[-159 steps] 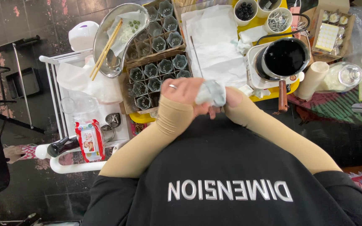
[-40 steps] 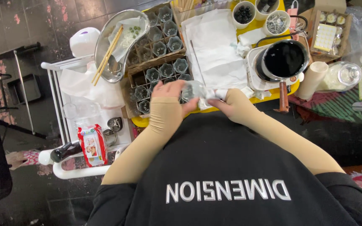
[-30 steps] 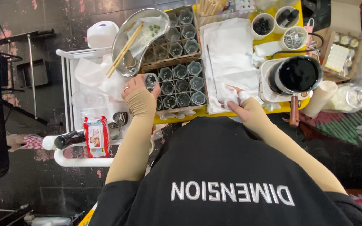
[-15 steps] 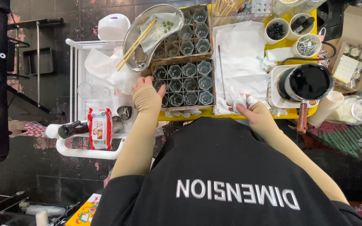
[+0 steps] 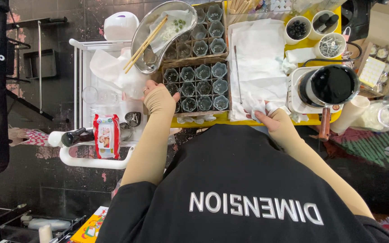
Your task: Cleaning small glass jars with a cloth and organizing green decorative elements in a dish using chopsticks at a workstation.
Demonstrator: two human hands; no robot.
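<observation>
My left hand (image 5: 158, 96), in a tan sleeve with a ring on one finger, lies at the left edge of a cardboard tray (image 5: 194, 59) filled with several small glass cups (image 5: 203, 72). Its fingers curl down over the tray's edge, and I cannot see whether they hold anything. My right hand (image 5: 275, 121) is closed on a crumpled white tissue (image 5: 258, 107) at the front edge of the yellow table (image 5: 203, 121). This hand sits just below a spread white cloth (image 5: 257, 58).
A steel kidney dish (image 5: 140, 51) with wooden chopsticks (image 5: 146, 37) lies left of the tray. At the right is a black pot (image 5: 332, 85) on a white base, with small bowls (image 5: 296, 29) behind. A white cart (image 5: 79, 90) with a wipes pack (image 5: 106, 136) stands at left.
Both hands were together at my chest, rubbing a small cup with the tissue. My left hand has since gone left to the tray's edge, and my right hand has kept the tissue.
</observation>
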